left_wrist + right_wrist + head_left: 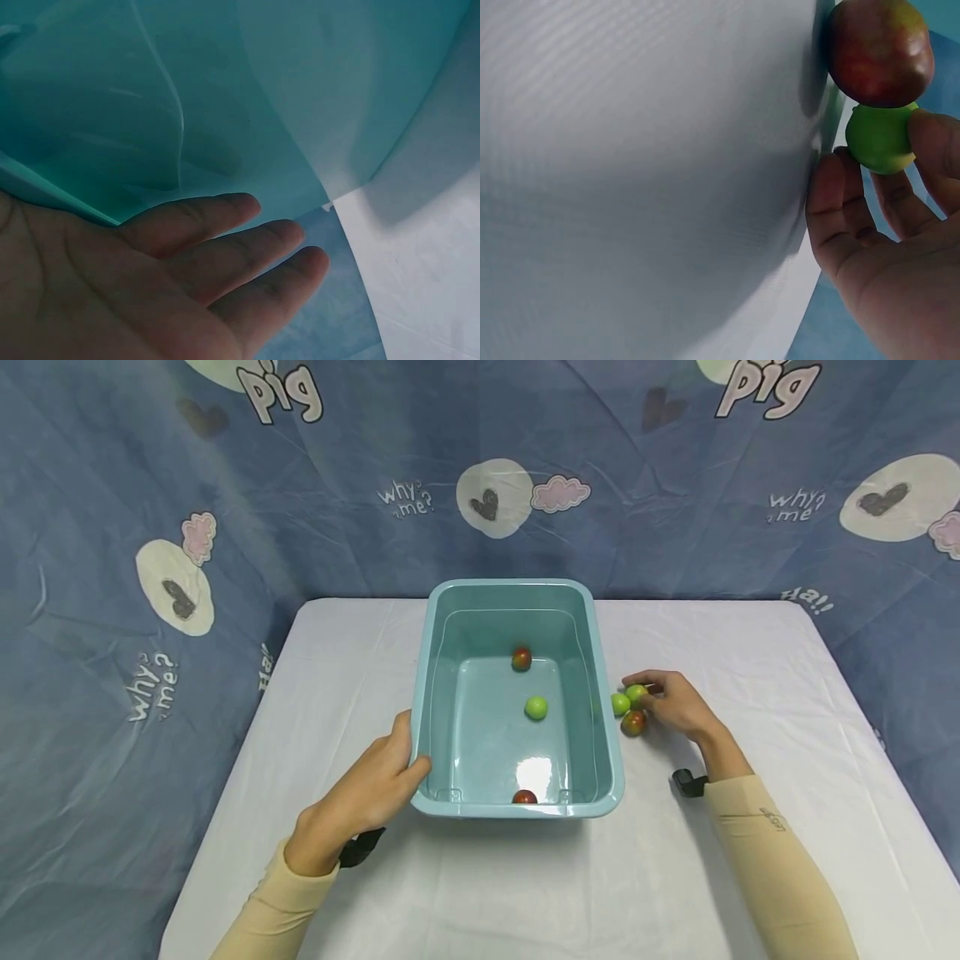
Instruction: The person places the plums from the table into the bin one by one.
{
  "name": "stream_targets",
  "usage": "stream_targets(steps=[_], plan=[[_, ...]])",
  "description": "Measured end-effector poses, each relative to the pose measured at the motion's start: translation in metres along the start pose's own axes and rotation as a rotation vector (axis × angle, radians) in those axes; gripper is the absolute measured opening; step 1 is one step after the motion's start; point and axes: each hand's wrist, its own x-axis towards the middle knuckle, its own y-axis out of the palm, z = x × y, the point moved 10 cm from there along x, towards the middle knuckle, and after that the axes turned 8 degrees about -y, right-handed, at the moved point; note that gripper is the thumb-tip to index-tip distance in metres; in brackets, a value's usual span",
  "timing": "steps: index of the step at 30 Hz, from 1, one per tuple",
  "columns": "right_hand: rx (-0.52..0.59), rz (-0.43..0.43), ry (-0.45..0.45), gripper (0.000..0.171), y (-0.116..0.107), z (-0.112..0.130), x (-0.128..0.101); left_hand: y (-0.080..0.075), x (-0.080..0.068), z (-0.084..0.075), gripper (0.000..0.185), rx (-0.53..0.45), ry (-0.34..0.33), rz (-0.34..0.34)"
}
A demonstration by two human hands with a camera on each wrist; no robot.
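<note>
A light-blue plastic bin [517, 810] stands on the table. My left hand [378, 781] grips its left side near the front corner, thumb over the rim; three of its fingers [247, 262] extend along the outer wall in the left wrist view. Inside the bin are a lime [536, 708] and two red apples, one toward the back [521, 659] and one at the front wall [524, 797]. Right of the bin, my right hand [675, 703] pinches a lime [881, 139] between thumb and fingers. Beside it lie another lime [620, 704] and a red-green apple [633, 723].
A white cloth covers the table [345, 652]. Blue printed fabric [337, 543] hangs behind it and at the sides. The bin's right wall stands close to the loose fruit.
</note>
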Motion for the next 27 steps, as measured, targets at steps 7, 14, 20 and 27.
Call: stream_targets(steps=[7,14,20,27], plan=[[0.001,-0.02,-0.031,0.037,-0.006,0.009,-0.002,0.0,0.0,0.0,0.062,0.003,0.006,-0.004],[-0.007,-0.041,-0.079,0.038,-0.015,0.022,-0.008,0.0,0.0,0.0,0.061,0.006,0.007,-0.006],[0.005,-0.075,-0.154,0.035,-0.026,0.041,-0.012,0.001,0.0,0.001,0.061,0.008,-0.002,-0.006],[0.01,-0.133,-0.201,0.033,-0.035,0.068,-0.018,0.0,-0.001,0.0,0.058,0.013,0.0,-0.006]])
